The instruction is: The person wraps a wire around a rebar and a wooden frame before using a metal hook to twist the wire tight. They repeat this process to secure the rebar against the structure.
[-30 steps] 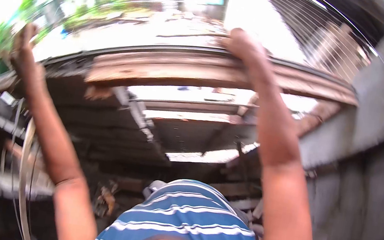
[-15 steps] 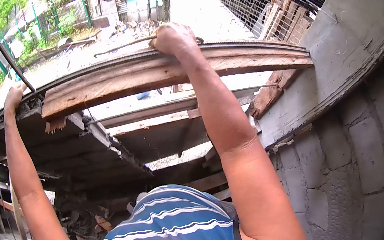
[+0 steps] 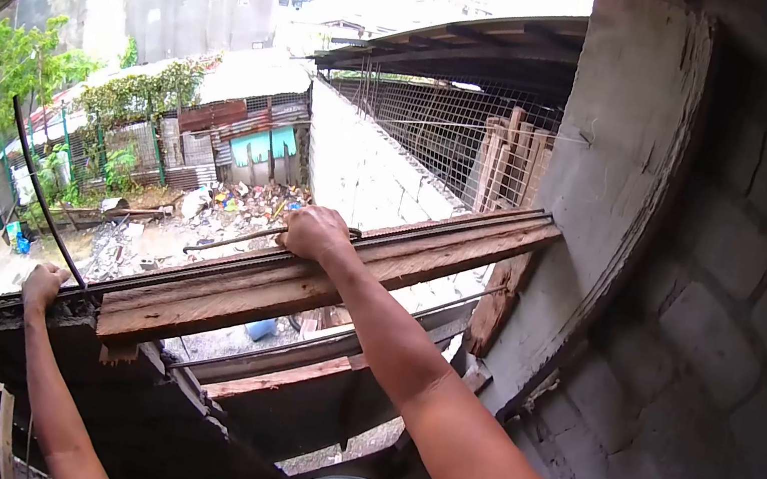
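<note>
My right hand (image 3: 316, 231) is closed around a thin steel rod (image 3: 236, 240), whose left end sticks out with a small bend. The fist sits just above long steel bars (image 3: 446, 228) that run along the top of a rough wooden plank (image 3: 220, 309). Further left, my left hand (image 3: 44, 282) is curled at the concrete edge, beside the foot of a curved upright rebar (image 3: 41, 192). What its fingers grip is hidden.
A grey concrete post (image 3: 609, 166) and a block wall (image 3: 712, 335) stand on the right. Below the plank are another beam (image 3: 279, 379) and dark gaps. Outside lie rubble (image 3: 253, 202), a wire mesh fence (image 3: 423, 124) and a rusty sheet-metal shed (image 3: 221, 116).
My view has tilted up, so the plank and both hands appear lower and more of the outdoors shows. Both hands keep about the same places along the plank and edge.
</note>
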Tool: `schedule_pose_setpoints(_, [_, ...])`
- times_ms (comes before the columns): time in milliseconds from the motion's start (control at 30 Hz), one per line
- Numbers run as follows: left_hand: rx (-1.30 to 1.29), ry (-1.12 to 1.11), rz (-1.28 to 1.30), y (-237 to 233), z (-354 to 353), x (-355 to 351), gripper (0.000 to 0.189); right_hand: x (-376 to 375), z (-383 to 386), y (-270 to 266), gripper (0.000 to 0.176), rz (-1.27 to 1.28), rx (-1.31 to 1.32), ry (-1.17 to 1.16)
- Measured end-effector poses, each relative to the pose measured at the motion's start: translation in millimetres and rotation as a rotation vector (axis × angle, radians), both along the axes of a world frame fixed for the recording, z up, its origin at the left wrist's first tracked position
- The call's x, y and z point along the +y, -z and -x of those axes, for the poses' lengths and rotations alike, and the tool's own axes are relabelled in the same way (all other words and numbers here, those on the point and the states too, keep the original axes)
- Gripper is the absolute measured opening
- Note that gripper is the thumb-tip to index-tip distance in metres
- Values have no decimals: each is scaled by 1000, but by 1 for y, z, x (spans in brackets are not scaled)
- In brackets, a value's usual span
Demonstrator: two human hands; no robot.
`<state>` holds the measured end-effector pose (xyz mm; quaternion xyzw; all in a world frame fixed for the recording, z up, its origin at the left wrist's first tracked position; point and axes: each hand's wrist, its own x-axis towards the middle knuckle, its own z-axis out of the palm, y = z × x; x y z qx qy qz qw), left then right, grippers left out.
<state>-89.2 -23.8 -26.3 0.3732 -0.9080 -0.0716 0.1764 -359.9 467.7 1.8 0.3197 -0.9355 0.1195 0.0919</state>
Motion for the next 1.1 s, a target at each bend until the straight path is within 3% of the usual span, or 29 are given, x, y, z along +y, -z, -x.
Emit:
schedule_pose_setpoints(233, [14,-1,18,1,0,0,43,-3,2,0,39,-11,-29,25])
schedule_pose_setpoints(633, [-76,75,-32,11,10,-40,45,3,-5,-5,25,11,-49,20])
schedule_pose_setpoints(1100, [-49,122,-15,15,7,-49,45,2,-4,-4,34,2,-35,22])
